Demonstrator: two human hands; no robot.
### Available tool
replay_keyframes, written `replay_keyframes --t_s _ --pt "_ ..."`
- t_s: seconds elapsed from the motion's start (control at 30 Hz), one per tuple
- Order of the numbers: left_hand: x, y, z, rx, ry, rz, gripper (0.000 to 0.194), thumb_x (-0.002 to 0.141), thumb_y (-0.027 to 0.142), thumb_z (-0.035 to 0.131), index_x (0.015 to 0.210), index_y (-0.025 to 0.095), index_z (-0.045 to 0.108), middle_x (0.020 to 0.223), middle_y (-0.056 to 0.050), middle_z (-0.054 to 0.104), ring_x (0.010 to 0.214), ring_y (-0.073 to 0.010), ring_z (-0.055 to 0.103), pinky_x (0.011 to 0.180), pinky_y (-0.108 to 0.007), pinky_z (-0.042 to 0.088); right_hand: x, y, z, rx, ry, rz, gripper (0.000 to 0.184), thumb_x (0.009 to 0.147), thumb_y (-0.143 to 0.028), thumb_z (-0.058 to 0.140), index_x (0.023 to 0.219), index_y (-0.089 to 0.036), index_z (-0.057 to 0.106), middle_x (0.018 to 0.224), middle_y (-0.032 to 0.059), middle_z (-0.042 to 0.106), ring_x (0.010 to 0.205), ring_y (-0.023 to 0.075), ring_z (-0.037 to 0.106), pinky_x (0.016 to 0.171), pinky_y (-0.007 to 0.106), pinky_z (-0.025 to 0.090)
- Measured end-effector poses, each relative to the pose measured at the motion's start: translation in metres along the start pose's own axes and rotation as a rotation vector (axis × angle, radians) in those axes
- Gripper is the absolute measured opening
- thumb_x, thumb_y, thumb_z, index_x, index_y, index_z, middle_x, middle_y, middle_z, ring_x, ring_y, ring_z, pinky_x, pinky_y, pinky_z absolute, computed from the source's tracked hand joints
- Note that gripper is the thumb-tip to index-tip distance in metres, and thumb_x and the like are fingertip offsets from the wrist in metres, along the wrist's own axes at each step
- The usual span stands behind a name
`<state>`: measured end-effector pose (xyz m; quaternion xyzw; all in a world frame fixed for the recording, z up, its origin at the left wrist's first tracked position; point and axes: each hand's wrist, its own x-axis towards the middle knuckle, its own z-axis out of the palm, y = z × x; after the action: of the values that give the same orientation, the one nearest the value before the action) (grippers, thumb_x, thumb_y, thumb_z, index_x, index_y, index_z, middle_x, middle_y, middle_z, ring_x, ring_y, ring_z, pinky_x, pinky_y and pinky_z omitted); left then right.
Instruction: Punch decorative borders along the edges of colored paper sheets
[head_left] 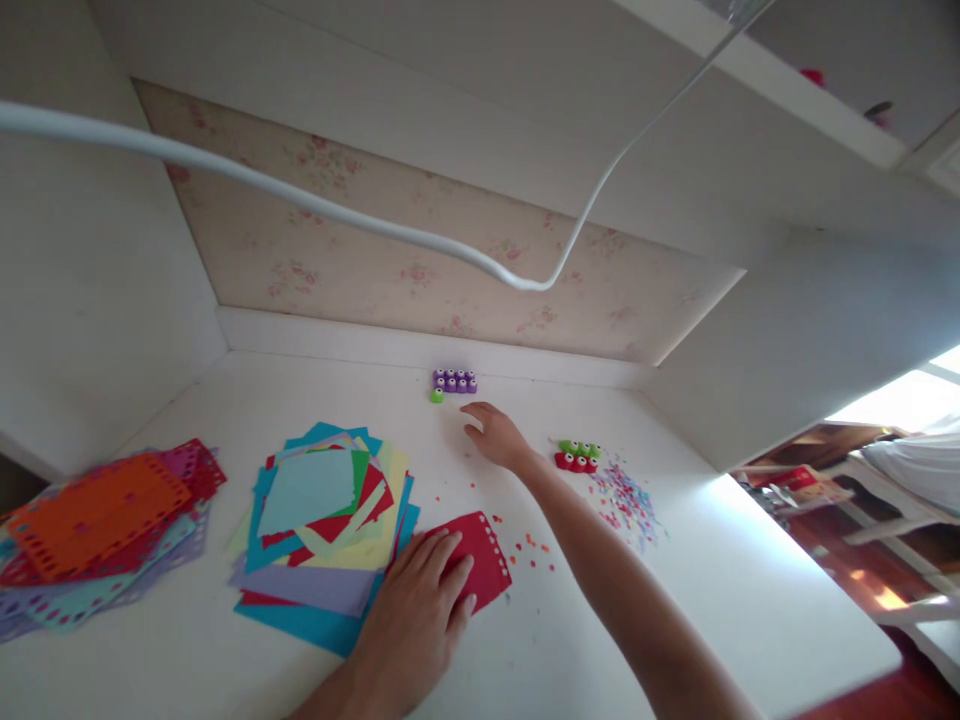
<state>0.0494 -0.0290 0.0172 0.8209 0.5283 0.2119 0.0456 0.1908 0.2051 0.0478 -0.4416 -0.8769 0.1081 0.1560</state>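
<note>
Fingers of the left hand (424, 610) lie flat on a red punched card (474, 565), its perforated edge running toward the desk's (720, 600) back-left corner. Right hand (495, 435) reaches, loosely spread and holding nothing, toward purple punches (454, 381) near the back edge.

1. The right hand (495, 435) is stretched out over the white desk (247, 390). Bare desk lies between it and the purple punches (454, 381) at 11 o'clock, so nothing blocks that way.
2. A small green punch (436, 396) sits just beside the purple ones.
3. At 3 o'clock, near the wrist, stand the red and green punches (577, 456), with paper bits (626, 500) past them.
4. At 8 o'clock the pile of colored paper (326, 520) fills the desk.
5. The left hand (420, 620) lies flat on a red sheet (476, 565).
6. A white cable (375, 225) hangs high above the desk.
7. The back wall (420, 255) closes off 12 o'clock.
</note>
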Motion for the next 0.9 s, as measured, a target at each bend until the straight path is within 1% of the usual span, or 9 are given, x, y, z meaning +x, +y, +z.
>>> replay_keyframes --t_s 0.13,0.2,0.27,0.37,0.5,0.6,0.7,0.8,0.9 --pt "0.001 0.0 -0.002 -0.034 0.015 -0.019 0.035 0.089 0.029 0.056 0.123 0.025 0.06 0.135 -0.009 0.054 0.121 -0.0289 0.053 0.103 -0.048 0.045 0.031 -0.024 0.028 0.031 -0.007 0.016 0.051 0.088 -0.017 0.049 0.139 -0.018 0.046 0.146 0.0113 0.044 0.131 0.0226 0.044 0.11 0.038 0.034" --pt "0.002 0.001 -0.004 -0.052 0.009 -0.031 0.035 0.087 0.028 0.058 0.122 0.025 0.06 0.136 -0.009 0.054 0.121 -0.0295 0.053 0.103 -0.048 0.045 0.044 -0.029 0.036 0.033 -0.025 0.029 0.054 0.087 -0.015 0.05 0.14 -0.015 0.043 0.149 0.0133 0.039 0.134 0.0249 0.04 0.11 0.039 0.033" --pt "0.002 0.002 -0.005 -0.064 0.002 -0.046 0.036 0.086 0.027 0.059 0.122 0.025 0.06 0.136 -0.009 0.054 0.12 -0.03 0.054 0.103 -0.049 0.045 0.055 -0.032 0.041 0.028 -0.045 0.036 0.055 0.086 -0.013 0.049 0.141 -0.012 0.042 0.151 0.0148 0.036 0.134 0.027 0.04 0.109 0.039 0.034" --pt "0.003 0.003 -0.006 -0.084 0.014 -0.069 0.036 0.086 0.028 0.059 0.122 0.025 0.061 0.134 -0.009 0.055 0.119 -0.0296 0.055 0.102 -0.049 0.046 0.066 -0.034 0.043 0.023 -0.062 0.037 0.053 0.087 -0.013 0.048 0.14 -0.013 0.044 0.15 0.0142 0.037 0.129 0.0282 0.046 0.106 0.04 0.037" --pt "0.005 0.003 -0.008 -0.094 0.062 -0.077 0.029 0.088 0.027 0.057 0.116 0.026 0.064 0.128 -0.007 0.06 0.114 -0.0275 0.058 0.101 -0.049 0.045 0.07 -0.034 0.041 0.033 -0.042 0.038 0.046 0.089 -0.01 0.044 0.133 -0.015 0.052 0.139 0.0127 0.05 0.123 0.0261 0.05 0.106 0.037 0.036" --pt "0.007 0.0 -0.01 -0.05 0.064 -0.089 0.028 0.09 0.026 0.054 0.116 0.025 0.064 0.125 -0.006 0.062 0.112 -0.0269 0.058 0.1 -0.05 0.044 0.064 -0.031 0.04 0.06 -0.02 0.051 0.042 0.089 -0.008 0.043 0.127 -0.016 0.058 0.13 0.0133 0.055 0.114 0.0255 0.055 0.102 0.036 0.039" --pt "0.007 -0.005 -0.008 0.021 0.053 -0.139 0.032 0.09 0.029 0.053 0.121 0.022 0.061 0.127 -0.01 0.061 0.115 -0.0298 0.055 0.098 -0.051 0.044 0.049 -0.024 0.038 0.108 0.018 0.063 0.039 0.086 -0.008 0.048 0.122 -0.016 0.061 0.125 0.0128 0.058 0.109 0.0244 0.057 0.099 0.035 0.041" --pt "0.007 -0.009 -0.007 0.066 0.033 -0.148 0.036 0.091 0.03 0.052 0.124 0.018 0.059 0.127 -0.013 0.061 0.116 -0.0317 0.054 0.096 -0.052 0.042 0.025 -0.016 0.034 0.177 0.072 0.076 0.034 0.083 -0.006 0.053 0.113 -0.016 0.066 0.118 0.0107 0.06 0.101 0.0212 0.059 0.096 0.033 0.043" --pt "0.008 -0.011 -0.009 0.05 0.023 -0.158 0.037 0.092 0.03 0.051 0.126 0.019 0.058 0.127 -0.012 0.061 0.115 -0.0306 0.054 0.097 -0.052 0.04 -0.008 -0.013 0.028 0.274 0.153 0.098 0.027 0.082 -0.01 0.058 0.105 -0.019 0.068 0.11 0.0087 0.061 0.097 0.0198 0.061 0.092 0.034 0.047"
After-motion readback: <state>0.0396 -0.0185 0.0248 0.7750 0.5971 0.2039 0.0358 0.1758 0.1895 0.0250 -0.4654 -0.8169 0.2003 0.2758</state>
